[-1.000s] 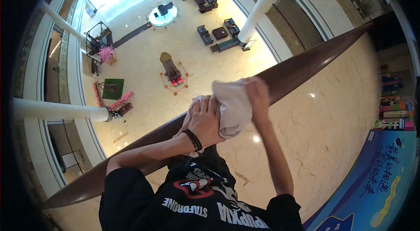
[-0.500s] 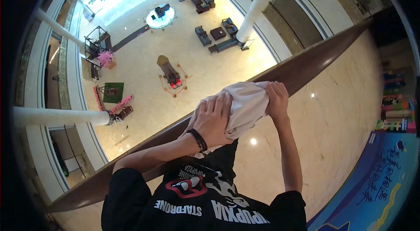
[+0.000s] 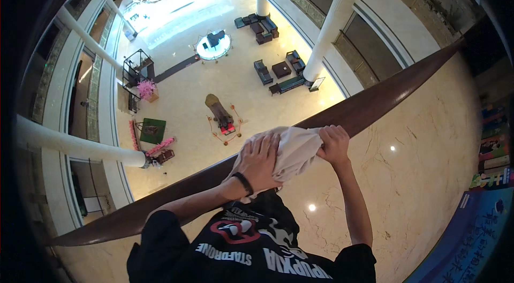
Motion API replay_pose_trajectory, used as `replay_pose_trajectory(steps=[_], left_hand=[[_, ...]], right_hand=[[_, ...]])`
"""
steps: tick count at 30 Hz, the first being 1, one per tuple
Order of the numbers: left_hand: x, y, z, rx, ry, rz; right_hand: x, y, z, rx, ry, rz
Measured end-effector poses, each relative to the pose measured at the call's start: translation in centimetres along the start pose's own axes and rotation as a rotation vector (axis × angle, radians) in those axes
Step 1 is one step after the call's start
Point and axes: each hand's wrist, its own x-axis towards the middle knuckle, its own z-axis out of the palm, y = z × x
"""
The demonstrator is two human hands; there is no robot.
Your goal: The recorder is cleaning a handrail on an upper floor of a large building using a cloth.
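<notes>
1. Pale cloth (image 3: pixel 294 152), off-white & bunched, lies on dark brown wood rail (image 3: pixel 375 103), roughly mid-frame.
2. Left hand (image 3: pixel 259 161): palm down, fingers spread flat over cloth's left part, pressing it onto rail. Black band on that wrist.
3. Right hand (image 3: pixel 334 144): closed in a fist round cloth's right end, gripping a gathered fold just at rail's near edge.
4. Both forearms come up from lower edge; person wears black tee w/ red & white print.
5. Rail runs diagonally, lower left to upper right, curved by fisheye lens.
6. Near side of rail: glossy beige marble floor (image 3: pixel 428 165) w/ small light reflections.
7. Far side of rail: view drops to an atrium lobby well below, w/ dark sofas (image 3: pixel 278 71), round white platform (image 3: pixel 213 46), pink flowers (image 3: pixel 144 89), green mat (image 3: pixel 152 130).
8. White columns (image 3: pixel 337 15) rise through atrium; another crosses at left.
9. Far right edge: colourful shelf items & blue floor sign, too small to tell more.
</notes>
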Motion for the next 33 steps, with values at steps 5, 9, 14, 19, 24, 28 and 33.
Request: replay_pose_trajectory(steps=[5,9,14,19,24,28,33], left_hand=[[5.7,4.0,1.5,-0.123,0.039,-0.105],[9.9,6.6,0.5,-0.123,0.107,-0.136],[17.9,10.2,0.2,0.074,0.019,-0.103],[26.3,12.5,-0.9,-0.087,-0.058,-0.138],[29.1,12.6,-4.1,-0.15,0.01,-0.109],[35.6,17.4,-4.4,-0.17,0.036,-0.088],[42.2,22.2,-7.5,0.006,0.034,-0.072]], right_hand=[[1.3,-0.4,-0.4,0.227,0.124,0.06],[0.2,5.9,-0.6,0.219,0.141,0.006],[-0.1,20.5,-4.1,0.075,0.115,0.051],[4.3,24.9,-6.6,0.145,0.012,0.076],[8.5,30.6,-9.4,0.195,-0.117,-0.071],[8.5,38.9,-13.6,0.108,-0.128,-0.062],[13.3,40.3,-16.7,0.183,0.06,0.071]])
